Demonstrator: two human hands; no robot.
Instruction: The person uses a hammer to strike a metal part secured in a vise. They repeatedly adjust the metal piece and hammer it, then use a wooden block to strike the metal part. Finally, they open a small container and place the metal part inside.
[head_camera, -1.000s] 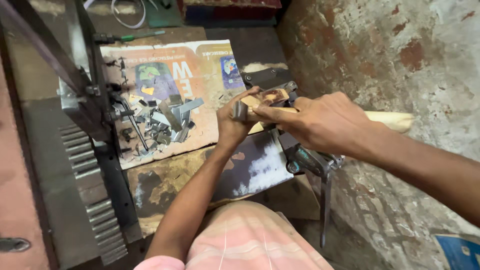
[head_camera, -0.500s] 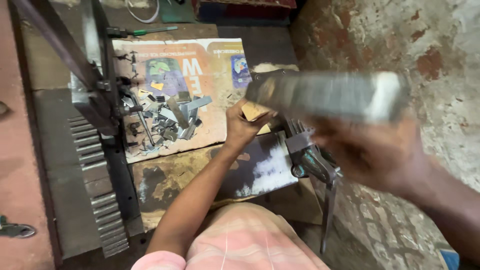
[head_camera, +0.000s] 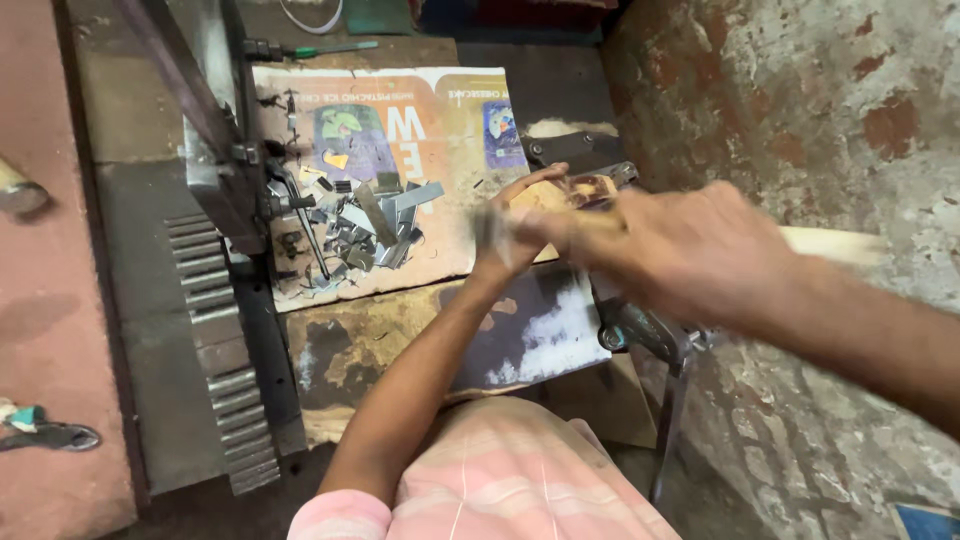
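Note:
My right hand (head_camera: 690, 250) is motion-blurred and closed around the pale wooden handle (head_camera: 835, 245) of a hammer. Its blurred metal head (head_camera: 490, 225) is down by my left hand (head_camera: 520, 235). That hand pinches a small metal piece against a brown block (head_camera: 592, 188) on top of a bench vise (head_camera: 635, 325); the blur hides most of the piece. My left forearm (head_camera: 420, 370) reaches up from the striped pink cloth (head_camera: 520, 480) over my lap.
A heap of cut metal strips (head_camera: 375, 225) lies on a printed cardboard sheet (head_camera: 430, 120). At the left stands a metal press (head_camera: 215, 150) with a toothed rack (head_camera: 220, 340). There is a green-handled screwdriver (head_camera: 315, 48) at the back, pliers (head_camera: 50, 437) far left, and a rough wall (head_camera: 800, 100) on the right.
The hammer was down on the piece, then swung up close to the camera, and has now come back down to my left hand. My left hand stayed on the block.

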